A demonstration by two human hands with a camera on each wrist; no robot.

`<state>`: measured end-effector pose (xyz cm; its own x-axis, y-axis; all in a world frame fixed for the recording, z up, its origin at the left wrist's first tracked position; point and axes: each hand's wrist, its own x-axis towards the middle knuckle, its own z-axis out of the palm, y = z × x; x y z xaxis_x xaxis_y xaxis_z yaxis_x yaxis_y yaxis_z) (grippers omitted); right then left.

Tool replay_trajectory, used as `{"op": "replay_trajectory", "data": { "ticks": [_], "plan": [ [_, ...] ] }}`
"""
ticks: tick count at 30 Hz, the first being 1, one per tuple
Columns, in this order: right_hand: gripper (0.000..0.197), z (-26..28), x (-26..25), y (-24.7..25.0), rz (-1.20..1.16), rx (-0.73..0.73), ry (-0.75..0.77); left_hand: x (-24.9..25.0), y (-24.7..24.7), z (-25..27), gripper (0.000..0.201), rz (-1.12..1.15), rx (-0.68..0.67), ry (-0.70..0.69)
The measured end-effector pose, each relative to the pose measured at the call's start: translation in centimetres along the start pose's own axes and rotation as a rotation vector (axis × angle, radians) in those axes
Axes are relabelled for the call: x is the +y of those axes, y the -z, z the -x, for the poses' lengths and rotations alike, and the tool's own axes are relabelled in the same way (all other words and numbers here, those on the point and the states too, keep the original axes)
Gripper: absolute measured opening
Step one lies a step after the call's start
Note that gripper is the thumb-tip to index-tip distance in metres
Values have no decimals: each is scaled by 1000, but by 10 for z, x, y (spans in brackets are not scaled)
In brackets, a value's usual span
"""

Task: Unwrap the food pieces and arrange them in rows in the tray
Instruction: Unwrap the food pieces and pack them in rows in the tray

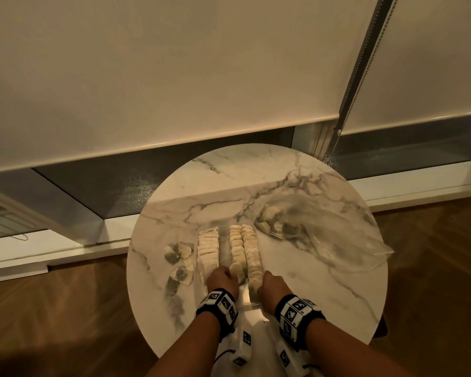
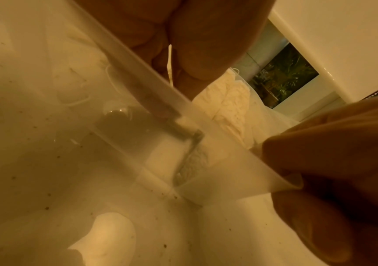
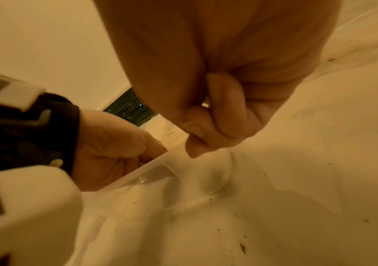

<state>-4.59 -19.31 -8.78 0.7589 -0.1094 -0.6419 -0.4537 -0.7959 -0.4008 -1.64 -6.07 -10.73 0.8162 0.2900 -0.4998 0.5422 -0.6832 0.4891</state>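
Tray [image 1: 252, 302] of food rows [image 1: 252, 251]: our left hand [image 1: 221, 280] and right hand [image 1: 273, 284] grip its near rim; a jerk could topple rows.

bare forearms [image 1: 193, 338], black wristbands [image 1: 217, 302], white tagged blocks [image 1: 297, 308]

Round marble table [image 1: 297, 175] – clear tray [image 1: 252, 302] w/ food rows, empty wrappers [image 1: 178, 276] left, plastic bag [image 1: 324, 229] right

Head view looks steeply down; both wrist views close-up share the tray [image 2: 217, 158] rim.
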Motion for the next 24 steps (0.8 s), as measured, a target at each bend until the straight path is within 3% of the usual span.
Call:
{"op": "replay_trajectory", "data": {
  "ticks": [4,11,16,24],
  "plan": [
    [32,-1,-1,-1,6,-10,-15,4,-1,-2,17,30,-11,6],
    [31,-1,-1,-2,48,-30,-24,5,-4,-3,36,74,-9,3],
    [32,0,-1,-1,52,-36,-18,5,-5,-1,27,45,-22,-78],
    [34,2,-3,1,66,-42,-17,7,0,-2,25,89,-6,-37]
  ]
}}
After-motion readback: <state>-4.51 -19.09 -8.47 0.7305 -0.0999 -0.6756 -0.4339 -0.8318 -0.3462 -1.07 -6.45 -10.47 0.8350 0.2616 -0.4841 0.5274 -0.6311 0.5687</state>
